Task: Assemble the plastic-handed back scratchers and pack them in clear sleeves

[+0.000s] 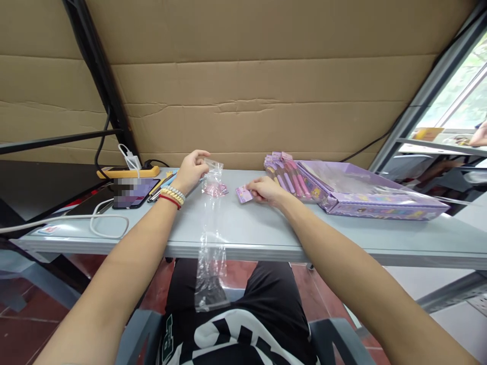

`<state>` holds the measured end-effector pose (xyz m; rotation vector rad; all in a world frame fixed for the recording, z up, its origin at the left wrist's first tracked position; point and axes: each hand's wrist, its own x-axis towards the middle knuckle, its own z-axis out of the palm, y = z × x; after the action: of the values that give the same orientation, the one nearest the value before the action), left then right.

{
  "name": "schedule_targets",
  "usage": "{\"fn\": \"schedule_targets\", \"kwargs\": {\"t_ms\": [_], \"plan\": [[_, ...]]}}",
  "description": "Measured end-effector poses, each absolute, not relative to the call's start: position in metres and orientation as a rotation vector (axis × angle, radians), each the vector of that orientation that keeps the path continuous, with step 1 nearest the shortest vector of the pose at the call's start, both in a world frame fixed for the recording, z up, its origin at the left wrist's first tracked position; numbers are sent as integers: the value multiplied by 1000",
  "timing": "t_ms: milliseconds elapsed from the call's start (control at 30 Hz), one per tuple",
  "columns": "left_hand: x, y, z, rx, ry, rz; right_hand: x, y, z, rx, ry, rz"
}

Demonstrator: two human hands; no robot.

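My left hand [191, 170] pinches the top of a small clear plastic bag [213, 177] that stands on the grey table [266, 223], with pink items inside at its bottom. My right hand [266, 190] rests on the table, its fingers closed on a small pink and purple card [243, 194]. A long strip of clear plastic bags [210, 253] runs from between my hands over the table's front edge down to my lap.
A row of pink and purple packaged pens [287, 175] lies beside a flat purple box [365, 195] on the right. On the left are a phone [133, 193], a white cable [99, 223], a yellow power strip [127, 172] and a cardboard wall behind.
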<state>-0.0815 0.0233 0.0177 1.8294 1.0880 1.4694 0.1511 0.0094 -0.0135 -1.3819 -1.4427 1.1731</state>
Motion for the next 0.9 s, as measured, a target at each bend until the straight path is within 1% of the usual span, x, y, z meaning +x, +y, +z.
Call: {"fn": "schedule_targets", "kwargs": {"t_ms": [100,233,300,400,533,633,800,900], "plan": [[-81,21,21,1759,1058,1506,141,8,-17,-1273,-1397,1343],[-79,21,19,1795,1046,1444,139,6,-18,-1045,-1431,1564],[-78,22,17,1822,1063,1389,142,4,-17,-1064,-1456,1571],[-76,22,13,1847,1071,1312,146,2,-16,-1098,-1484,1476],[-63,17,9,1811,1032,1288,146,-2,-13,-971,-1675,1495],[-54,18,7,1749,1040,1436,146,-5,-10,-981,-1841,1496],[-60,32,5,1641,1130,1773,153,-15,0,-1044,-1804,1411],[-67,36,8,1532,1111,1906,156,-26,5,-1124,-1833,1235]]}}
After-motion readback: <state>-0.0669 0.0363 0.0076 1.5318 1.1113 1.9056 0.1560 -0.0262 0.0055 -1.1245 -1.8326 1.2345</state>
